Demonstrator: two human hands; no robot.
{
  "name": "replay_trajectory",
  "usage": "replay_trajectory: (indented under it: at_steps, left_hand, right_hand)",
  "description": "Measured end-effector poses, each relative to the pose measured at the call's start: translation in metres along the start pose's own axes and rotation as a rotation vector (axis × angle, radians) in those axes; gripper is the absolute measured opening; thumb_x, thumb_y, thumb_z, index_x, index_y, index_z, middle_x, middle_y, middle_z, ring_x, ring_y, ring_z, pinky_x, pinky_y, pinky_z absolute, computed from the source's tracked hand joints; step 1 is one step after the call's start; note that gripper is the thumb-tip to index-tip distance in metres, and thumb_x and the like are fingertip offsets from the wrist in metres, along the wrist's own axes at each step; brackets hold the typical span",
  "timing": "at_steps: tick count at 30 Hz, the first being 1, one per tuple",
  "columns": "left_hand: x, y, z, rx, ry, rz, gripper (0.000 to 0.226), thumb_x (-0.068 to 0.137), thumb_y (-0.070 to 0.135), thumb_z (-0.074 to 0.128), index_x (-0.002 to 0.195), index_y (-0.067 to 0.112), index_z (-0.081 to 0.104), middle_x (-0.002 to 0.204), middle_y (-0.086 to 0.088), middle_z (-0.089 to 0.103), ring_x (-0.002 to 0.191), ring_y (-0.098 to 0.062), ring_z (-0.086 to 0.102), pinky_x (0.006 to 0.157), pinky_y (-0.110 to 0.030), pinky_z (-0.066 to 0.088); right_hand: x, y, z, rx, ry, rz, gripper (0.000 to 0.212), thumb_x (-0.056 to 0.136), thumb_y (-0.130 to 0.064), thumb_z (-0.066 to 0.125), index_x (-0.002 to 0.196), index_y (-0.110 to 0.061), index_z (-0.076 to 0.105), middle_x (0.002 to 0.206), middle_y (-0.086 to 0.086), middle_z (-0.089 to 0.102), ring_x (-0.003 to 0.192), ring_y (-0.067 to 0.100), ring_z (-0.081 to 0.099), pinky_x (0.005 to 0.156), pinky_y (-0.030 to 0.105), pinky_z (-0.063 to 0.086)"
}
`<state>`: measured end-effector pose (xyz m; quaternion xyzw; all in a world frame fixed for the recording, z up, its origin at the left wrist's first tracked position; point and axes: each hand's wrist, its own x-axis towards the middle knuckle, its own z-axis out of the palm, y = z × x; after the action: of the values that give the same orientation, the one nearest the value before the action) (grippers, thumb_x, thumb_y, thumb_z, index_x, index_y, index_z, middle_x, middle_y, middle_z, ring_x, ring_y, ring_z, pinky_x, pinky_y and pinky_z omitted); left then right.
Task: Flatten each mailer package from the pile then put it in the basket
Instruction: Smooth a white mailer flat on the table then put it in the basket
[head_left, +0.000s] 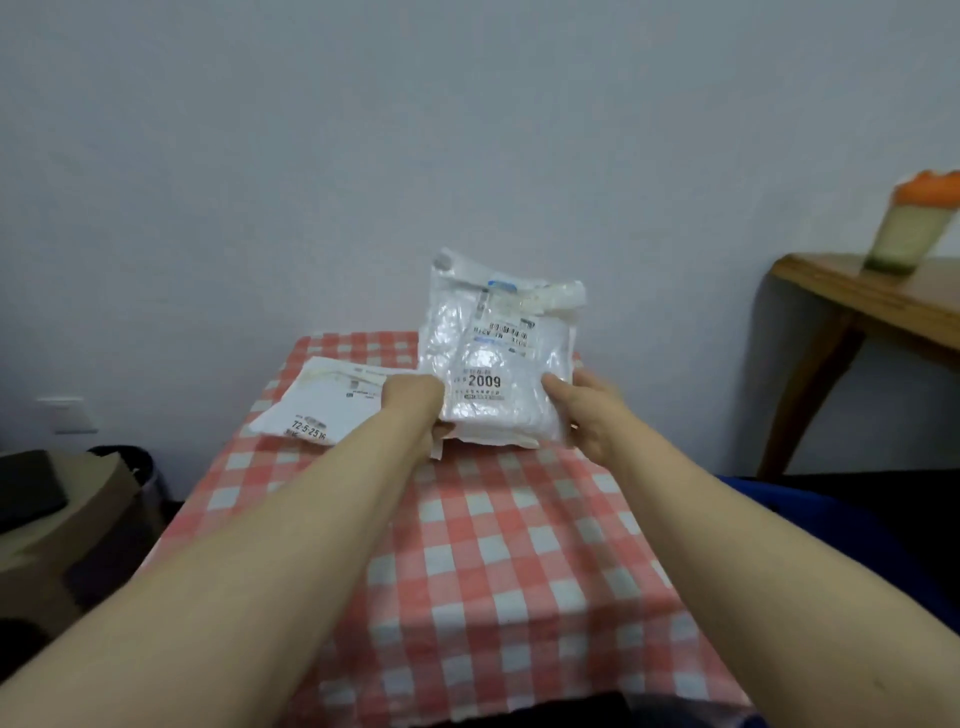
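A crinkled white mailer package (498, 343) with a label reading 2009 is lifted and tilted up above the far part of the red-and-white checked table (498, 545). My left hand (415, 405) grips its lower left edge. My right hand (592, 410) grips its lower right edge. More white mailer edges show just under it. A flatter white mailer (327, 402) with a printed label lies on the table to the left, partly behind my left wrist. No basket shows in view.
A wooden side table (872, 306) stands at the right with an orange-lidded cup (914, 223) on it. At the lower left sit a cardboard box (57, 540) and a dark bin (130, 467). A pale wall is close behind the table.
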<state>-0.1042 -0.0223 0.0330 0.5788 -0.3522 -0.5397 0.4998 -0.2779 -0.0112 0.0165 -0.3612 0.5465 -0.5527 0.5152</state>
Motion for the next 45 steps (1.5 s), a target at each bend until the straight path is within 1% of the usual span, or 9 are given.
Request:
replay_trajectory:
  at_steps: [3, 6, 8, 10, 12, 16, 35, 40, 45]
  left_hand:
    - [-0.016, -0.034, -0.008, 0.326, 0.058, 0.022, 0.035, 0.084, 0.004, 0.050, 0.119, 0.001, 0.048, 0.107, -0.016, 0.055, 0.090, -0.030, 0.052, 0.072, -0.031, 0.043]
    - [-0.029, -0.057, -0.017, 0.805, 0.167, 0.135, 0.046, 0.087, 0.016, 0.047, 0.132, 0.007, 0.045, 0.133, -0.018, 0.044, 0.117, -0.035, 0.044, 0.090, -0.036, 0.040]
    - [-0.034, -0.070, -0.016, 1.002, 0.130, 0.293, 0.050, 0.091, 0.017, 0.042, 0.141, 0.010, 0.037, 0.144, -0.016, 0.033, 0.131, -0.034, 0.031, 0.105, -0.038, 0.030]
    - [-0.032, -0.081, -0.006, 1.162, 0.038, 0.478, 0.052, 0.096, 0.019, 0.037, 0.146, 0.009, 0.028, 0.152, -0.015, 0.023, 0.140, -0.032, 0.018, 0.113, -0.039, 0.019]
    - [-0.026, -0.089, 0.012, 1.323, -0.066, 0.604, 0.055, 0.100, 0.026, 0.030, 0.151, 0.010, 0.014, 0.159, -0.012, 0.006, 0.146, -0.029, 0.001, 0.119, -0.042, 0.005]
    - [-0.013, -0.100, 0.036, 1.551, -0.209, 0.629, 0.058, 0.102, 0.036, 0.016, 0.152, 0.014, -0.002, 0.159, -0.007, -0.010, 0.145, -0.025, -0.016, 0.116, -0.042, -0.012]
    - [0.014, -0.145, 0.029, 1.581, -0.357, 0.516, 0.059, 0.101, 0.042, 0.015, 0.152, 0.015, -0.001, 0.159, -0.010, -0.006, 0.146, -0.028, -0.007, 0.119, -0.040, -0.002]
    - [0.010, -0.127, 0.026, 1.790, -0.232, 0.687, 0.063, 0.097, 0.052, 0.018, 0.152, 0.020, 0.011, 0.158, -0.011, 0.010, 0.145, -0.030, 0.003, 0.116, -0.047, -0.010]
    - [0.012, -0.128, 0.020, 1.810, -0.237, 0.543, 0.066, 0.094, 0.061, 0.010, 0.151, 0.031, -0.006, 0.151, -0.030, -0.018, 0.142, -0.040, -0.019, 0.112, -0.049, -0.019]
  right_hand:
    - [-0.014, 0.023, -0.029, -0.192, 0.059, 0.120, 0.034, 0.091, -0.005, 0.059, 0.124, 0.002, 0.053, 0.085, 0.009, 0.064, 0.071, 0.024, 0.062, 0.066, 0.039, 0.055]
    - [-0.026, 0.048, -0.051, -0.521, 0.055, 0.243, 0.044, 0.084, -0.016, 0.071, 0.122, 0.001, 0.054, 0.105, 0.014, 0.065, 0.093, 0.030, 0.064, 0.086, 0.044, 0.053]
    - [-0.032, 0.057, -0.056, -0.753, 0.061, 0.271, 0.048, 0.080, -0.035, 0.073, 0.116, -0.008, 0.055, 0.111, 0.010, 0.061, 0.091, 0.027, 0.061, 0.077, 0.037, 0.052]
    - [-0.031, 0.058, -0.056, -1.080, 0.137, 0.124, 0.042, 0.089, -0.044, 0.054, 0.120, -0.015, 0.054, 0.120, 0.009, 0.055, 0.102, 0.027, 0.055, 0.084, 0.034, 0.046]
    - [-0.018, 0.059, -0.053, -1.276, 0.132, -0.149, 0.046, 0.096, -0.033, 0.036, 0.138, -0.016, 0.044, 0.144, 0.009, 0.041, 0.131, 0.029, 0.038, 0.106, 0.038, 0.033]
    - [0.001, 0.073, -0.032, -1.392, -0.208, -0.317, 0.052, 0.104, -0.030, 0.023, 0.152, -0.012, 0.012, 0.160, 0.007, 0.004, 0.147, 0.023, -0.001, 0.120, 0.034, 0.001]
    - [0.006, 0.124, -0.029, -1.403, -0.245, -0.336, 0.051, 0.104, -0.034, 0.020, 0.151, -0.015, 0.017, 0.159, 0.005, 0.014, 0.146, 0.017, 0.009, 0.117, 0.027, 0.003]
    - [0.009, 0.106, -0.031, -1.547, -0.194, -0.397, 0.047, 0.100, -0.041, 0.029, 0.143, -0.022, 0.035, 0.150, 0.005, 0.031, 0.139, 0.024, 0.021, 0.113, 0.039, 0.015]
    - [0.015, 0.108, -0.032, -1.529, -0.254, -0.352, 0.054, 0.100, -0.044, 0.027, 0.148, -0.021, 0.020, 0.159, 0.007, -0.010, 0.147, 0.025, -0.010, 0.118, 0.041, -0.003]
